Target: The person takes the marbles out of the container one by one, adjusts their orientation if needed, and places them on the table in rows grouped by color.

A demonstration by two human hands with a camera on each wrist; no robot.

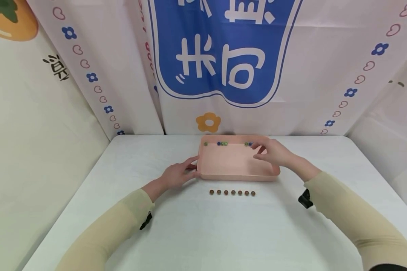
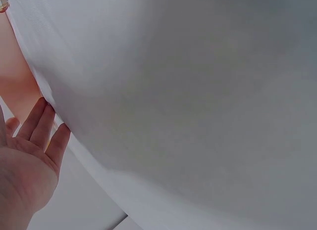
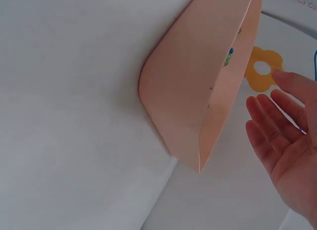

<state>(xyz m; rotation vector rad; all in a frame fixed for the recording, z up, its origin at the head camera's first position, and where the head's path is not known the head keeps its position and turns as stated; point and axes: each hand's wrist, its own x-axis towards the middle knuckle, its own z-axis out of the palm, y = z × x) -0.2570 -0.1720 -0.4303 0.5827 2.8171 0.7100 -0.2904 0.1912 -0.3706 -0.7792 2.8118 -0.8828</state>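
A shallow pink tray (image 1: 234, 158) lies at the back of the table. Along its far side sit small glass marbles in green (image 1: 205, 144) and blue (image 1: 218, 143), some in little clusters. My left hand (image 1: 179, 174) rests its fingertips against the tray's left side, fingers fairly straight in the left wrist view. Over the tray's right part hovers my right hand (image 1: 273, 151), thumb and fingers apart. In the right wrist view nothing shows between its loosely bent fingers (image 3: 270, 136). The right hand overlaps the marbles at the far right in the head view.
Several brown marbles (image 1: 233, 192) form a row on the white table (image 1: 224, 233) in front of the tray. A printed cloth (image 1: 305, 75) with a blue panel hangs right behind the table's back edge. Pale cloth walls stand at both sides.
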